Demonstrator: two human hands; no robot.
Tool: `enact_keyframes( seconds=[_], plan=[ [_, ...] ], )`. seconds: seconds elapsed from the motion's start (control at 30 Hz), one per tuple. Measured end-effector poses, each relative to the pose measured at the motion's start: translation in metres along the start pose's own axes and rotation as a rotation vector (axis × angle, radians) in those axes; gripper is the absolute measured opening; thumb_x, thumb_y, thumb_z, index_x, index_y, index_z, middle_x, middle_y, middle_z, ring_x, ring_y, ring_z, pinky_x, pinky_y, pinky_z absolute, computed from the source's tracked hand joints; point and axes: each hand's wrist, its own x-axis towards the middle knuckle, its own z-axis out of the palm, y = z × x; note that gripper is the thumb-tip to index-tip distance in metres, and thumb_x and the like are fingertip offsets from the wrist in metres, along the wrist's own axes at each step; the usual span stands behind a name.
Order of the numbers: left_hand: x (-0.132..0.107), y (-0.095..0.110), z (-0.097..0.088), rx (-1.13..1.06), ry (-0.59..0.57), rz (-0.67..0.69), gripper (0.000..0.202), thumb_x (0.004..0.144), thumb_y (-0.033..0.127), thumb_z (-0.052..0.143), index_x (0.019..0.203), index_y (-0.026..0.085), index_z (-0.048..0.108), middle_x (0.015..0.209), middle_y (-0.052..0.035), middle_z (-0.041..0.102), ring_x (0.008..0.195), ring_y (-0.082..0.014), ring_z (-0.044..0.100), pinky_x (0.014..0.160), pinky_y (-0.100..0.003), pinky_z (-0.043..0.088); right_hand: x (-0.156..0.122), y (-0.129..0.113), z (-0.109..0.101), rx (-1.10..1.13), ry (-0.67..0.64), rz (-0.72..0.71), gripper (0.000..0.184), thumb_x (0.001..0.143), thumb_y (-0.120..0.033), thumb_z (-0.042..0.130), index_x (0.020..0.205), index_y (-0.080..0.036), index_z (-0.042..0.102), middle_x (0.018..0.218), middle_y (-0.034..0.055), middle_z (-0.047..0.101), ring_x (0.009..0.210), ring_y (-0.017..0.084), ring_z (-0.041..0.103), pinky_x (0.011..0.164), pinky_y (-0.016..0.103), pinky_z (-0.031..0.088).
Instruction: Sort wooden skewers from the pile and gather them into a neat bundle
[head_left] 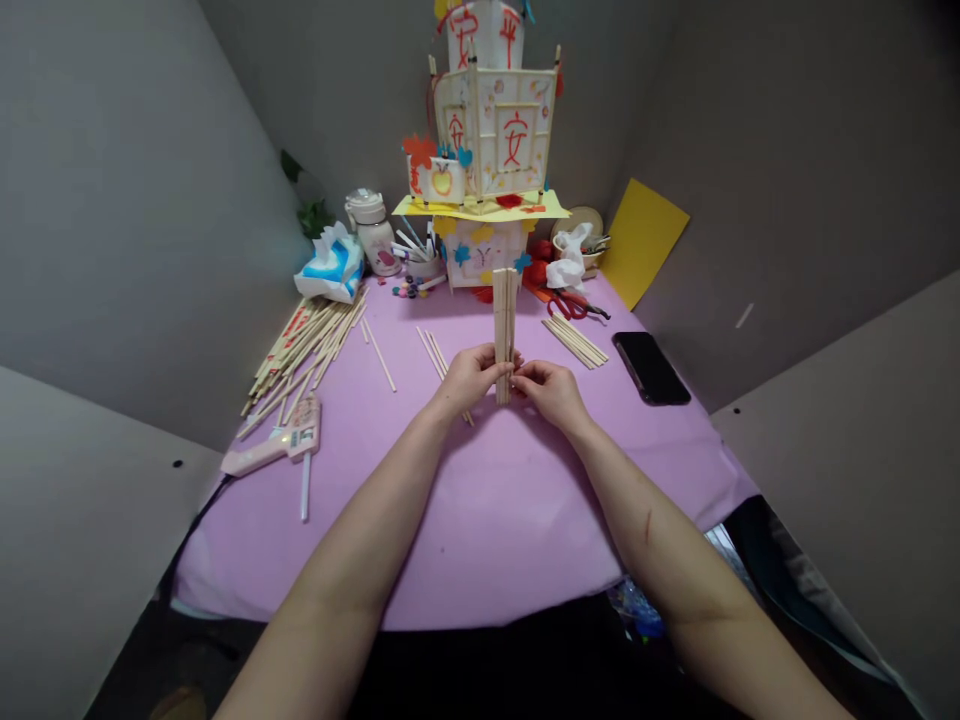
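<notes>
Both hands pinch a sticks bundle (505,330) upright over the mat (480,520), left hand (466,378) and right hand (550,388) closed on its lower end. Right behind it is the lantern (491,150). Loose sticks (311,345) and a glue gun (274,447) sit left, phone (651,367) and scissors (574,303) right.

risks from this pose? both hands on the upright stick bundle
1. The stick bundle stands upright, pinched only near its base by the left hand and right hand; the free tops could splay or slip out of line.
2. Loose sticks lie right beside the left hand and may get knocked.
3. The tall paper lantern model stands close behind; a tipping bundle might hit it.
</notes>
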Motion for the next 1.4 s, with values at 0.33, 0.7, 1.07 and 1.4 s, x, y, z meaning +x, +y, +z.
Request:
enact_keyframes(
  seconds=[0.33,0.7,1.07,1.4],
  plan=[
    [-0.001,-0.003,-0.003,0.016,0.0,0.056,0.024,0.071,0.025,0.072,0.092,0.014,0.069,0.091,-0.0073,0.073,0.09,-0.0217,0.069,0.089,-0.04,0.051,0.002,0.009,0.002,-0.075,-0.024,-0.062,0.013,0.073,-0.029,0.062,0.071,-0.018,0.069,0.066,0.0003,0.068,0.061,0.013,0.057,0.063,0.025,0.044],
    [-0.004,-0.004,0.0,0.008,0.015,0.05,0.028,0.074,0.027,0.072,0.098,0.013,0.069,0.101,-0.0115,0.072,0.09,-0.0226,0.069,0.087,-0.041,0.052,0.003,0.011,0.006,0.029,-0.043,0.041,0.016,0.071,-0.031,0.063,0.069,-0.015,0.066,0.06,0.0008,0.065,0.053,0.012,0.053,0.053,0.024,0.041],
    [-0.004,-0.005,-0.002,0.069,-0.01,0.093,0.026,0.075,0.029,0.072,0.095,0.013,0.07,0.094,-0.0095,0.073,0.091,-0.0227,0.068,0.087,-0.039,0.051,0.013,-0.02,-0.022,-0.11,-0.046,-0.102,0.028,0.074,-0.035,0.069,0.094,-0.015,0.072,0.09,0.007,0.072,0.074,0.015,0.062,0.07,0.028,0.048],
    [-0.008,-0.001,-0.002,0.097,-0.066,0.053,0.039,0.077,0.044,0.07,0.094,0.009,0.071,0.098,-0.0176,0.074,0.094,-0.029,0.069,0.084,-0.042,0.052,0.039,-0.08,-0.015,-0.014,-0.396,-0.167,0.035,0.083,-0.044,0.061,0.099,-0.016,0.075,0.072,0.0035,0.067,0.058,0.013,0.056,0.053,0.025,0.046]
  ],
)
